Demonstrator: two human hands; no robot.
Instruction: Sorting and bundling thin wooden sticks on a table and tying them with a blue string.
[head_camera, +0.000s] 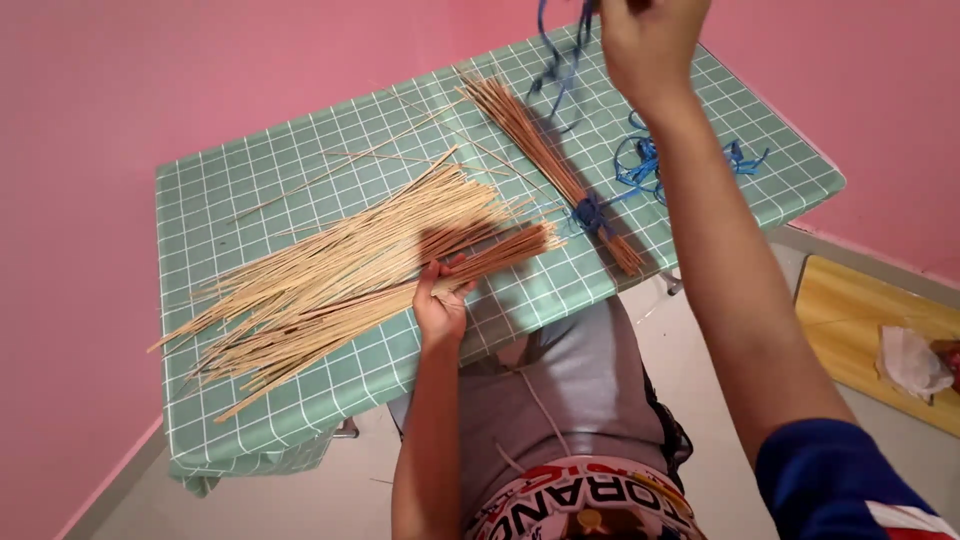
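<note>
My left hand (441, 303) grips a thin bunch of tan sticks (500, 250) at the near edge of the table, beside a big loose pile of the same sticks (330, 265). My right hand (648, 40) is raised over the far side of the table with its fingers closed on a blue ribbon (556, 60) that hangs down from it. Below it lies a bundle of sticks tied with blue ribbon (590, 214). More ribbon lies tangled (645, 165) beside that bundle.
The table wears a green checked cloth (260, 160) and stands against pink walls. A few stray sticks (380, 155) lie behind the pile. On the floor at right are a yellow board (850, 320) and a crumpled white bag (910, 360).
</note>
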